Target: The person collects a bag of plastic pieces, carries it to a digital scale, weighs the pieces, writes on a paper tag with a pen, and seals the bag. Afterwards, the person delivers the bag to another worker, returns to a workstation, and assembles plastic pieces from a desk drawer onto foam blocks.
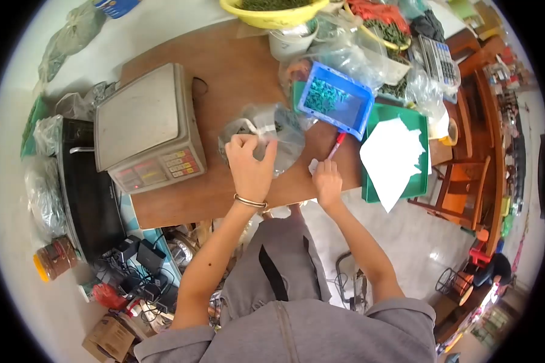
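Observation:
My left hand [251, 169] is closed over a clear plastic bag [290, 136], its fingers pinching the upper plastic. The bag lies on the brown table and has a whitish strip across it; its contents are hard to make out. Close to the table's front edge, my right hand [328, 184] has its fingers together around the lower end of a red marker pen [338, 144]. A small piece of white paper [313, 166] sits against the thumb side of that hand. Just beyond the pen stands a blue plastic basket [364, 115] with small green pieces in it.
A weighing scale [163, 163] stands left on the brown table [230, 66]. Right of my hands, a green tray [427, 157] carries white paper [393, 157]. A yellow basin [272, 18], a white bucket [292, 45] and plastic bags crowd the back.

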`<action>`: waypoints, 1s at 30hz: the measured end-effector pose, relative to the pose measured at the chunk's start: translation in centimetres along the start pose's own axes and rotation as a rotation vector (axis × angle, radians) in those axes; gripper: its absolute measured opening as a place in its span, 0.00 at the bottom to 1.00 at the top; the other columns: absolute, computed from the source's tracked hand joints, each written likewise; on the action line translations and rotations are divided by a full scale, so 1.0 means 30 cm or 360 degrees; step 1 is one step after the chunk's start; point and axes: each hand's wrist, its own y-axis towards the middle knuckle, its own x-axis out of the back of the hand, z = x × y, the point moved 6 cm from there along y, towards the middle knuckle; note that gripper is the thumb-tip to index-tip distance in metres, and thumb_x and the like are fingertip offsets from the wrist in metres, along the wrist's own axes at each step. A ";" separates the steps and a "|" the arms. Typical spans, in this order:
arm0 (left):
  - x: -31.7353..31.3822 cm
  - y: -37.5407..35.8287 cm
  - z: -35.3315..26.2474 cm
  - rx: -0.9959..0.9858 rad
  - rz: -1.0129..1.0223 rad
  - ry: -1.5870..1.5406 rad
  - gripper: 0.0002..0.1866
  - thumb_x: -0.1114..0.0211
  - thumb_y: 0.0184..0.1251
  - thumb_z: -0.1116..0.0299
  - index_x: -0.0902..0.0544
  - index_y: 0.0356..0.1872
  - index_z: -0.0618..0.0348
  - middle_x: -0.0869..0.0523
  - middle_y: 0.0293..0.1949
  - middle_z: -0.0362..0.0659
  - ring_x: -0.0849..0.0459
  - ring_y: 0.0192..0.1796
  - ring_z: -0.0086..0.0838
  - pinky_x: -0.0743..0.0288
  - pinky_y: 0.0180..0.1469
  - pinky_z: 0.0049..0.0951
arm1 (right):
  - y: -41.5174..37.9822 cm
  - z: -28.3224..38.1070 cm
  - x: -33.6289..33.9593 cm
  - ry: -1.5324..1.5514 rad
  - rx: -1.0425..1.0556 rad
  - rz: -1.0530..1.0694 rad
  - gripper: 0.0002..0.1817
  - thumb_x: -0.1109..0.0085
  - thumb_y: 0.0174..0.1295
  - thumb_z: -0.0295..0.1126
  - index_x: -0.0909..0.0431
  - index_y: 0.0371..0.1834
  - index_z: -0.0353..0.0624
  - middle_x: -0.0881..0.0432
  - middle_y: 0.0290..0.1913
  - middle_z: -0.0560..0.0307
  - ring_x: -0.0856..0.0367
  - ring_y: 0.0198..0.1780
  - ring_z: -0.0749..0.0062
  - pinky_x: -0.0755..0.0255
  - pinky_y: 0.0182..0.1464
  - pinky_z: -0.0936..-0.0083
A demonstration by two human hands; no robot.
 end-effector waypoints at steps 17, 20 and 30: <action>0.149 -0.125 0.112 0.0634 -0.0017 -0.1165 0.09 0.43 0.61 0.72 0.20 0.35 0.67 0.22 0.25 0.36 0.26 0.30 0.16 0.34 0.36 0.15 | 0.029 -0.026 -0.083 0.0148 -0.0287 0.0420 0.05 0.47 0.50 0.31 0.29 0.27 0.43 0.26 0.31 0.49 0.24 0.33 0.52 0.30 0.31 0.59; 0.169 -0.144 0.139 0.0709 -0.0055 -0.1232 0.08 0.43 0.60 0.73 0.20 0.35 0.68 0.22 0.26 0.36 0.26 0.30 0.16 0.34 0.37 0.16 | 0.029 -0.007 -0.031 0.0218 -0.0271 0.0339 0.05 0.48 0.50 0.31 0.30 0.29 0.43 0.25 0.32 0.49 0.24 0.33 0.50 0.30 0.32 0.57; 0.191 -0.172 0.157 0.0744 -0.0044 -0.1362 0.09 0.44 0.60 0.71 0.20 0.36 0.66 0.23 0.24 0.35 0.28 0.29 0.15 0.37 0.35 0.15 | 0.068 0.047 -0.010 0.0211 -0.0316 0.0680 0.05 0.49 0.53 0.29 0.32 0.32 0.42 0.22 0.30 0.47 0.22 0.30 0.52 0.27 0.29 0.61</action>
